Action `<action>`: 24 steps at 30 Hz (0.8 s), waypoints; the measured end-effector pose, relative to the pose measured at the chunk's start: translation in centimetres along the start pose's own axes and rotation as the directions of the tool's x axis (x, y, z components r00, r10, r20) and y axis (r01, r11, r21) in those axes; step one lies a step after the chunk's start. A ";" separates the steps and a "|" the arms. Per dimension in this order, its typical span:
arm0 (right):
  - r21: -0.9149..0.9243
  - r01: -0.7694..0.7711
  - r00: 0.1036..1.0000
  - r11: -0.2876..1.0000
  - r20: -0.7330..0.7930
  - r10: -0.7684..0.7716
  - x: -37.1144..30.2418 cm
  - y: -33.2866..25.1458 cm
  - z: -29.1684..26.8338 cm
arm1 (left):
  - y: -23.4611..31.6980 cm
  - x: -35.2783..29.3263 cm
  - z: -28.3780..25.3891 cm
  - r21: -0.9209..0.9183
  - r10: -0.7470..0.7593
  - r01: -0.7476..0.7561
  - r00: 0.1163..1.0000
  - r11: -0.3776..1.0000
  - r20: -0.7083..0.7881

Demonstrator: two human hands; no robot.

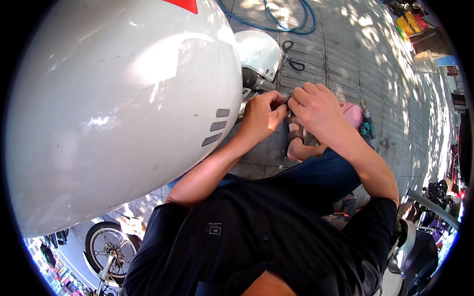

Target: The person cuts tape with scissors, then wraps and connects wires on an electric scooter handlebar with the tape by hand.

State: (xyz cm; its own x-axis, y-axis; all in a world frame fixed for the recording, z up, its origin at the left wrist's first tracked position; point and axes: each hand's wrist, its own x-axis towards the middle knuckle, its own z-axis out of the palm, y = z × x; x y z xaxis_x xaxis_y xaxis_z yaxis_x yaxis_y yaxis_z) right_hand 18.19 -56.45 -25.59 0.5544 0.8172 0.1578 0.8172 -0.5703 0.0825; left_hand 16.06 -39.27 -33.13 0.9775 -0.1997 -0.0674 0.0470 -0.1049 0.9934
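A: Where are the hands working?

B: Both meet just off the rear edge of the big white scooter body panel. The left hand has its fingers curled and pressed together on something small; the right hand pinches the same spot from the other side, fingertips touching the left's. The small part between them is mostly hidden; only a dark bit shows.

A: How would you handle a job like this well?

B: I judge it fiddly, so brace the wrists, keep the pinch tight and work slowly. A dropped piece could roll into the grooves of the paved ground.

A: Tools in reach?

B: Dark-handled scissors lie on the pavement beyond the hands, and a teal power drill lies to the right, beside a pink object. A blue hose loops farther off.

A: Any containers?

B: Only yellow and red boxes at the far upper right, well apart; I cannot tell what they hold. A smaller white cover piece sits just above the hands, near the scooter
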 end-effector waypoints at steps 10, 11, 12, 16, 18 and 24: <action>0.501 -0.165 0.984 0.850 0.143 0.107 -0.6 2.7 -1.9 | -0.1 -0.4 0.4 -0.534 -0.074 0.157 0.982 0.831 0.173; 0.568 -0.145 0.987 0.810 0.135 0.083 -0.9 3.1 -2.1 | 0.5 -0.6 0.4 -0.639 -0.059 0.179 0.977 0.748 0.205; 0.633 -0.118 0.991 0.765 0.119 0.054 -0.9 3.5 -2.2 | 1.2 -0.8 -0.2 -0.638 -0.086 0.249 0.957 0.729 0.276; 0.784 -0.109 0.991 0.611 0.132 0.009 -1.2 4.5 -2.7 | 1.2 -1.0 0.2 -0.777 -0.042 0.325 0.932 0.539 0.360; 0.850 -0.137 0.989 0.509 0.149 0.017 -1.5 5.4 -2.3 | 2.2 -1.2 0.4 -0.815 -0.073 0.371 0.922 0.444 0.380; 0.979 -0.204 0.979 0.022 0.204 -0.013 -2.5 7.7 0.5 | 4.0 -1.4 0.1 -0.895 0.160 0.314 0.912 0.317 0.377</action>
State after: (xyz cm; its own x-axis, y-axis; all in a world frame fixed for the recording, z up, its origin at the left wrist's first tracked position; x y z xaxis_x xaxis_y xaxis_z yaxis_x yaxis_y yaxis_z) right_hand 23.15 -62.84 -25.90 0.5644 0.8242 -0.0473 0.0594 -0.0977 -0.9934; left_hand 14.90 -39.50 -29.06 0.8221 -0.5659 0.0626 0.5053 0.7760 0.3775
